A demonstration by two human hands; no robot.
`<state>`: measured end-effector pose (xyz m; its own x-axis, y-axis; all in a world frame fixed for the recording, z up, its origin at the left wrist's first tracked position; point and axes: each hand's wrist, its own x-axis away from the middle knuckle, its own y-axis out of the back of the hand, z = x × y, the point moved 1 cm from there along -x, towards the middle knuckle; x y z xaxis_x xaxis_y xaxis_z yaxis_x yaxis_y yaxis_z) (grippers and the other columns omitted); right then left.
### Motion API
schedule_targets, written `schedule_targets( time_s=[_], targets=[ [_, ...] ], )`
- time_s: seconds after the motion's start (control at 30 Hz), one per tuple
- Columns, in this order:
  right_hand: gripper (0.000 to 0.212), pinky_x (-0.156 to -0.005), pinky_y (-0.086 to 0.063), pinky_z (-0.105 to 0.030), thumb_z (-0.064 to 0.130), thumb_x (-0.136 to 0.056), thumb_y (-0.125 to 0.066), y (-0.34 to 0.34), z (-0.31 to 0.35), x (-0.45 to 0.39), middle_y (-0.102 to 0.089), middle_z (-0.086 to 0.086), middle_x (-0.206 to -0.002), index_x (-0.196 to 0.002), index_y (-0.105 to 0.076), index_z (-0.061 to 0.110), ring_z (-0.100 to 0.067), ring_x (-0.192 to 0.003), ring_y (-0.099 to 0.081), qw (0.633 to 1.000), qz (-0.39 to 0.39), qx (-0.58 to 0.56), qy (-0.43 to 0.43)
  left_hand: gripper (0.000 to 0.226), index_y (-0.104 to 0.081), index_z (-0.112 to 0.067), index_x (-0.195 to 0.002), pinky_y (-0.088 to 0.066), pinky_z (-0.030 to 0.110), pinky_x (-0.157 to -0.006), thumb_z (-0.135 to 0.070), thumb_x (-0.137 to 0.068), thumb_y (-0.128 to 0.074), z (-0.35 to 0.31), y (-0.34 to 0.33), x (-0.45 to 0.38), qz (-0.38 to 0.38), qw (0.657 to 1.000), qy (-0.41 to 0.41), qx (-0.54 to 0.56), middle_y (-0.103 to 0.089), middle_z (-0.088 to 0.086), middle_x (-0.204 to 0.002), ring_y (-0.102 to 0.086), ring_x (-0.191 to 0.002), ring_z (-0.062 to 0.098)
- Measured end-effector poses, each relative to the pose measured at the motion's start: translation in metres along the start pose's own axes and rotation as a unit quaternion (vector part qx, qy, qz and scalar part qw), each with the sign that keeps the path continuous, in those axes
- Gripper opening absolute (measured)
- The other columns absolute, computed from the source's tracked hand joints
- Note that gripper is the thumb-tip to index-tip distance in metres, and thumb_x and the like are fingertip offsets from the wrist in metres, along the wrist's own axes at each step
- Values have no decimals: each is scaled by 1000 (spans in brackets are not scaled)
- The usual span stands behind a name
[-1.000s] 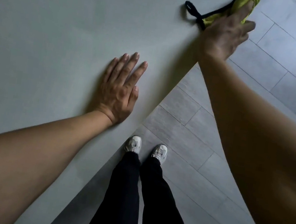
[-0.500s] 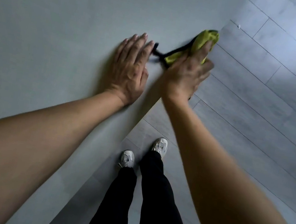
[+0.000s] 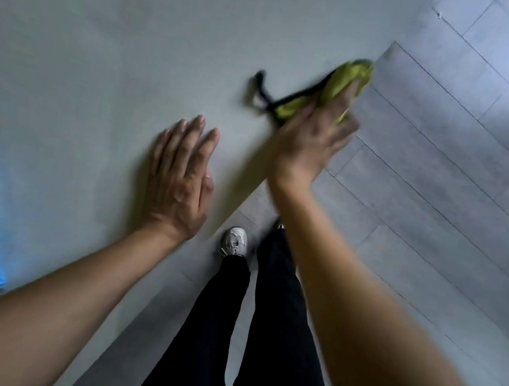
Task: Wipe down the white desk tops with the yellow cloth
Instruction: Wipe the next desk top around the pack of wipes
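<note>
Risk: the yellow cloth (image 3: 339, 88) lies at the very edge of the white bench (image 3: 102, 52), partly overhanging the floor (image 3: 447, 190); a stroke running outward could carry it off. The right hand (image 3: 311, 141) presses it, fingers (image 3: 343, 107) extended over it; blur hides any curl. The left hand (image 3: 180, 177) rests flat, fingers straight and close. The cloth is bunched, yellow-green, with a black loop (image 3: 259, 91) trailing on the bench.
</note>
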<state>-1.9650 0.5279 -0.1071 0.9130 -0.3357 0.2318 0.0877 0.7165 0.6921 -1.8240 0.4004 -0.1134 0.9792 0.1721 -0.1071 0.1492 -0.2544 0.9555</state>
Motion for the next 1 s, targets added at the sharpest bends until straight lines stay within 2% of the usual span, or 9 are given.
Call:
schedule_targets(
  time_s=[0.1, 0.17, 0.27, 0.37, 0.53, 0.63, 0.83, 0.9, 1.0],
  targets=[
    [65, -104, -39, -52, 31, -106, -40, -6, -20, 81, -35, -12, -142, -163, -9, 29, -35, -127, -39, 999, 37, 6, -18, 57, -48, -9, -155, -26, 53, -126, -25, -102, -36, 0, -6, -3, -23, 1000, -2, -9, -42, 15, -163, -38, -151, 36],
    [65, -103, -41, -55, 33, -105, -38, -8, -22, 93, -34, -12, -143, -163, -8, 29, -34, -128, -39, 998, 47, 18, -25, 57, -48, -10, -155, -26, 52, -126, -25, -102, -34, 0, -8, -3, -30, 1000, -2, -9, -43, 14, -162, -39, -151, 35],
    [63, -108, -36, -53, 31, -106, -38, -6, -13, 58, -34, -16, -143, -163, -10, 28, -36, -131, -37, 1000, 23, 7, -19, 58, -48, -9, -155, -26, 54, -126, -24, -100, -36, 1, -7, -2, -32, 999, -6, 1, -43, 14, -163, -39, -151, 36],
    [63, -110, -32, -44, 28, -105, -40, -2, 1, -14, -37, -15, -139, -163, -14, 24, -34, -127, -39, 1000, -18, 8, -18, 58, -47, -8, -155, -24, 55, -126, -23, -99, -38, 1, -4, -1, -25, 999, -9, 18, -40, 15, -164, -36, -152, 37],
    [62, -107, -40, -42, 28, -105, -39, 2, 11, -78, -36, -11, -141, -162, -16, 23, -29, -128, -42, 998, -38, 49, -12, 59, -48, -8, -154, -23, 54, -127, -18, -97, -42, 1, -5, 0, -26, 999, -7, 19, -41, 15, -164, -36, -152, 38],
    [62, -105, -39, -43, 27, -105, -39, 1, 8, -44, -37, -11, -137, -162, -15, 23, -30, -126, -41, 999, -31, 38, -13, 60, -50, -8, -153, -24, 54, -126, -19, -95, -44, 2, -4, 2, -22, 1000, -4, 22, -42, 16, -163, -38, -151, 39],
    [65, -102, -41, -53, 33, -106, -38, -2, -31, 119, -34, -14, -144, -162, -7, 29, -36, -130, -41, 998, 58, 26, 17, 63, -47, -1, -153, -26, 52, -126, -16, -92, -44, 3, -1, 1, -20, 999, 1, 46, -46, 19, -160, -41, -149, 37],
    [65, -102, -42, -54, 36, -106, -37, -3, -37, 123, -33, -14, -145, -162, -4, 29, -36, -131, -41, 997, 71, 37, 18, 61, -47, 0, -153, -26, 50, -127, -18, -95, -41, 8, 3, 12, -23, 999, -5, 41, -45, 19, -160, -41, -149, 37],
    [65, -106, -41, -54, 36, -106, -36, -5, -30, 90, -33, -14, -145, -162, -4, 30, -36, -132, -38, 998, 43, 54, 9, 59, -44, -4, -156, -23, 50, -127, -24, -101, -36, 19, 13, 60, -14, 1000, 1, 24, -41, 18, -163, -37, -151, 37]
  ],
)
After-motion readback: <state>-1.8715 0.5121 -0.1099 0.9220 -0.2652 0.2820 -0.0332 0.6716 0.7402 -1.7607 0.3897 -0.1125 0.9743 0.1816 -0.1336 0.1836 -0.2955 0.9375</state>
